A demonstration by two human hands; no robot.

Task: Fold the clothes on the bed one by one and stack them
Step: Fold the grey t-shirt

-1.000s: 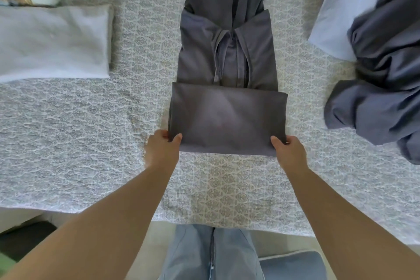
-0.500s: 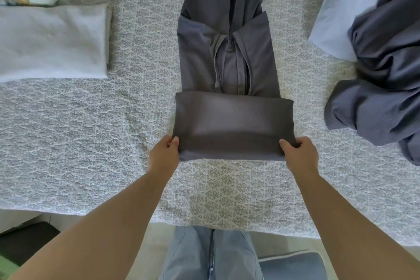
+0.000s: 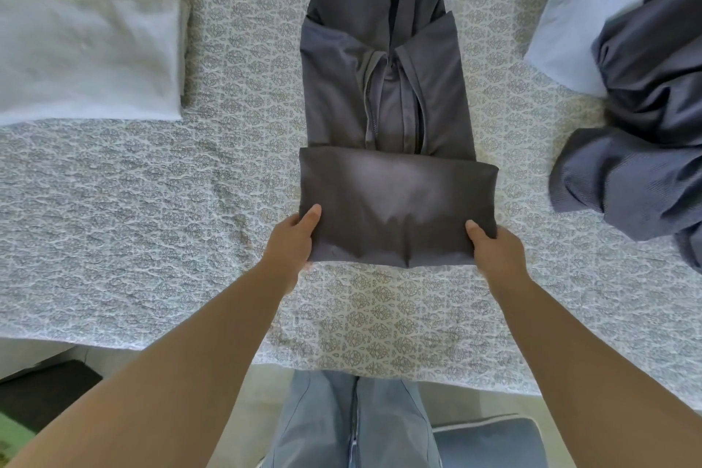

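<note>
1. Head view, far left: folded white cloth (image 3: pixel 87 57), flat on the patterned bedspread (image 3: pixel 152 220), well apart from the work.
2. Left hand (image 3: pixel 290 243): pinches the near left corner of the dark grey garment (image 3: pixel 387 118).
3. Garment: bed centre, lower end doubled up, bare bedspread on both sides.
4. Right hand (image 3: pixel 497 255): grips the near right corner.
5. Far right: unfolded grey clothes (image 3: pixel 638 148), heaped at the bed's edge.

Soft, even daylight, bright with only weak shadows; the wide lens bends the bed (image 3: pixel 152 239) edges (corners look slightly soft), and the centre stays sharp.
</note>
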